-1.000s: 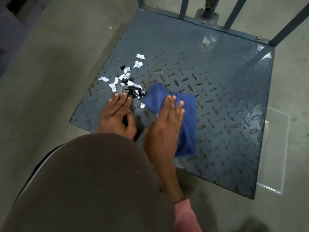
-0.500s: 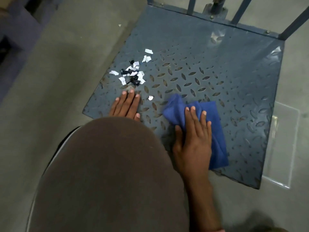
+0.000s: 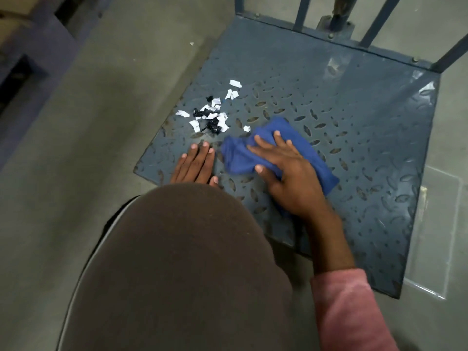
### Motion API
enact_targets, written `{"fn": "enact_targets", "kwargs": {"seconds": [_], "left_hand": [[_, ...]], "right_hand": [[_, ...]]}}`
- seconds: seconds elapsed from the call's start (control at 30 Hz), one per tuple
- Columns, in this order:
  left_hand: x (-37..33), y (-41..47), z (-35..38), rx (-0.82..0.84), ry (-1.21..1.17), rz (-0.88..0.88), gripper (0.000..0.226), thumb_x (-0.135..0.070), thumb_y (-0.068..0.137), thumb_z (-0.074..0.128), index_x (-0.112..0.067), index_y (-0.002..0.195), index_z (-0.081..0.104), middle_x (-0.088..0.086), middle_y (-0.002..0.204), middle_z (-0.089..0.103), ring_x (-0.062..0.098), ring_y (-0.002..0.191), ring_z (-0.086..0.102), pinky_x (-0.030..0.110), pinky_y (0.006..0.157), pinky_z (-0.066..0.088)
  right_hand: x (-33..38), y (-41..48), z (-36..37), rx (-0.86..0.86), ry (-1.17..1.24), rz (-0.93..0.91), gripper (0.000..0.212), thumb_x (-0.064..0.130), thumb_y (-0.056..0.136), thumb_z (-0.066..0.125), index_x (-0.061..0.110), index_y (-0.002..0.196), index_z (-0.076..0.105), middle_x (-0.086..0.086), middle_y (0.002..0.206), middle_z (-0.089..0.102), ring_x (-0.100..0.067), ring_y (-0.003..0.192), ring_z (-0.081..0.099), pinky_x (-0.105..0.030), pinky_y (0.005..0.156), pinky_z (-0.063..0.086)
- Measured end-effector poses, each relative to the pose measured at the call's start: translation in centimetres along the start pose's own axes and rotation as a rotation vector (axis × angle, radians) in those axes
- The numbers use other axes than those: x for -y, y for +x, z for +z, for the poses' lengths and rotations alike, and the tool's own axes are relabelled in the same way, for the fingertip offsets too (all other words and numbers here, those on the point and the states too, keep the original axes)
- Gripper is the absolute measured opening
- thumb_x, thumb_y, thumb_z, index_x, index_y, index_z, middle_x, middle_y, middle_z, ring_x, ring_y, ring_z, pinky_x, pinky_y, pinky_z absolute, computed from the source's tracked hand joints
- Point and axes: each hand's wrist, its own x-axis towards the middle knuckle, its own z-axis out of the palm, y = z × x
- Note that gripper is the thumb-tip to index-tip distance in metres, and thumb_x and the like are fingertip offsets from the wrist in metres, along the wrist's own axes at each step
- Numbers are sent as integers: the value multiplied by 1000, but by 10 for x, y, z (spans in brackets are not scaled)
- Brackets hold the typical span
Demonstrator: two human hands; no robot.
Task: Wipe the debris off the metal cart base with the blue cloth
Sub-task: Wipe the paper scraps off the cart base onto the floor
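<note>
A: surface?
B: I'm looking at the metal cart base (image 3: 354,122): square tread plate painted grey-blue, raised lozenge pattern, paint worn to rusty brown on many lozenges. It sits on a smooth concrete floor (image 3: 101,122). Upright bars (image 3: 301,11) are bolted along its far edge, and wrinkled glossy film (image 3: 425,89) covers the far right corner
A: what's on it?
B: debris (image 3: 210,115), small torn scraps, white paper mixed with crumpled black bits. It's clumped near the left edge of the base, with a few white strays toward the far side and one white scrap alone just beside the cloth
A: hands?
B: blue cloth (image 3: 311,158) is soft, terry-looking, bunched in folds. It lies on the plate just right of the clump, apart from the main pile. Right hand (image 3: 286,173) is palm-down on top of it, fingers spread and pressing, thumb at the near edge, not wrapped round it. Left hand (image 3: 195,164) lies flat on bare plate, fingers straight and together, holding nothing, fingertips just short of the scraps, beside the cloth's left end
A: rest of the shot?
B: brown trouser knee (image 3: 177,262) fills the bottom. There's a pink sleeve (image 3: 349,307) on the right forearm and a clear plastic sheet (image 3: 435,224) on the floor against the base's right edge
</note>
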Motion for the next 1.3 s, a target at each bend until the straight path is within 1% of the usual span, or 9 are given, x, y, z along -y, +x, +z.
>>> {"fn": "enact_targets", "kwargs": {"seconds": [0.2,0.33,0.5,0.73,0.87,1.0,1.1,1.23,1.3], "left_hand": [[11,-4,3,32,-13,44,55,-29,111,28,3,153,46,19,162,42,32,154,33,44,130,21],[3,-3,0,11,-13,11,53,-25,109,34,4,150,50,21,159,46,36,152,38,42,130,20],[-1,-1,-1,-10,-11,-10,50,-19,101,43,6,143,58,25,151,54,37,147,45,45,127,27],[-2,0,-4,67,-11,-38,57,-24,103,41,1,154,46,17,162,43,28,155,30,37,131,14],[-2,-1,-6,100,6,-51,58,-26,103,40,-1,155,44,16,163,41,27,155,28,35,131,10],[-2,-1,-5,81,-18,-67,57,-26,102,41,-1,152,49,15,160,47,28,154,35,45,127,26],[-4,-1,-5,53,-38,-89,55,-25,101,43,-2,150,53,13,158,50,28,152,41,49,124,33],[-8,-1,-7,65,-33,-119,55,-26,103,42,-6,154,49,9,162,45,24,156,35,46,128,29],[-9,-3,-7,52,-35,-124,55,-24,103,44,-7,154,49,8,163,45,24,156,34,44,129,27]], "right_hand": [[20,-31,4,80,149,30,52,1,88,67,25,134,66,10,146,56,-12,153,26,-20,126,7],[20,21,13,120,45,-6,50,11,87,48,19,133,67,3,145,59,-20,151,31,-24,123,11],[23,50,3,39,195,-59,52,-9,88,53,17,130,69,1,142,62,-20,147,40,-41,124,29],[9,-35,-14,-241,-37,345,53,9,99,55,26,149,48,11,157,38,-4,151,15,-28,126,0],[12,4,6,-212,-85,321,52,12,100,52,20,151,46,1,159,41,-16,156,16,-30,127,1],[26,67,14,-95,46,203,49,8,101,52,17,148,51,-8,156,46,-23,154,24,-38,128,14],[36,71,8,-91,316,34,45,8,102,53,20,144,56,3,151,53,-15,150,34,-42,123,32],[13,40,-18,-468,200,342,46,18,104,51,24,149,47,4,158,43,-16,152,30,-40,124,28],[-5,38,-26,-462,0,529,48,26,105,52,24,152,44,-3,162,37,-26,155,21,-44,126,20]]}}
